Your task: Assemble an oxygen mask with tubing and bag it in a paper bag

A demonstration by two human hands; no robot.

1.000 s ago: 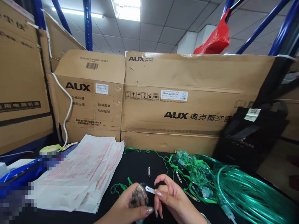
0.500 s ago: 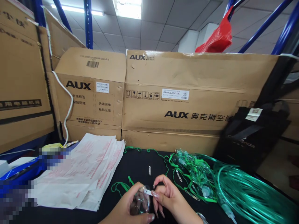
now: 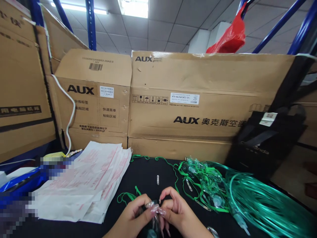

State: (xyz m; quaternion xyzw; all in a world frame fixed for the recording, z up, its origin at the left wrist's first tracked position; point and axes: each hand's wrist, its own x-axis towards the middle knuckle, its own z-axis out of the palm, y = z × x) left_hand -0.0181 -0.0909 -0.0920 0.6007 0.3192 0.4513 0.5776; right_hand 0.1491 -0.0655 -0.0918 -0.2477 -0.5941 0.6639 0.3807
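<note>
A clear plastic face mask (image 3: 155, 226) is held low at the front, partly covered by my fingers. My left hand (image 3: 136, 215) is closed around its side, thumb pressing on the upper edge. There my right hand (image 3: 177, 210) pinches with thumb and fingertips, its thumb tip meeting the left thumb. The small metal nose strip between them is now hidden by the fingertips. Green elastic cord (image 3: 128, 197) lies just behind my left hand. A loose metal strip (image 3: 158, 179) rests on the black tabletop (image 3: 143, 173) beyond both hands.
To the right are a heap of clear masks with green cords (image 3: 208, 185) and a big coil of green tubing (image 3: 262, 201). White printed bags (image 3: 84, 185) are stacked at left. Cardboard boxes (image 3: 178, 129) wall off the back, with a black bag (image 3: 262, 148) leaning at right.
My right hand has brought the metal strip onto the mask's edge. My left thumb has moved up from the lower rim to press there, and the mask has turned.
</note>
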